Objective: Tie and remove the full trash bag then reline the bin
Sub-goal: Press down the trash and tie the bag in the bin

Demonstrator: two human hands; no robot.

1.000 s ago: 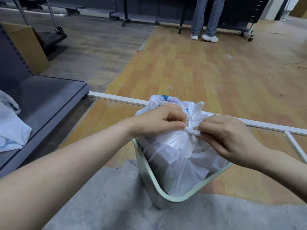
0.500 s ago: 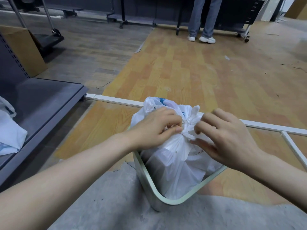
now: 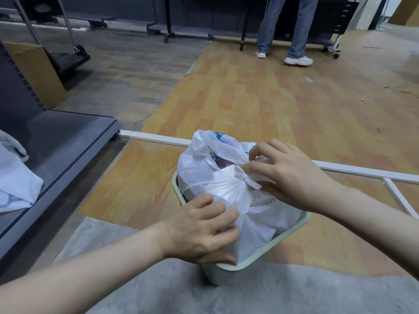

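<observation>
Two hands on a knotted trash bag (image 3: 229,189) that sits in the bin (image 3: 263,260)
Left hand (image 3: 201,232) grips the bag's near side, right hand (image 3: 288,175) pinches plastic beside the knot (image 3: 243,177); tying looks done, lifting out likely follows

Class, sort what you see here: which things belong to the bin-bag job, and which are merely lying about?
Job:
trash bag, knotted
bin
left hand, gripping the bag
right hand, at the knot

Lying about:
cardboard box
white cloth on the grey shelf
white rail
</observation>
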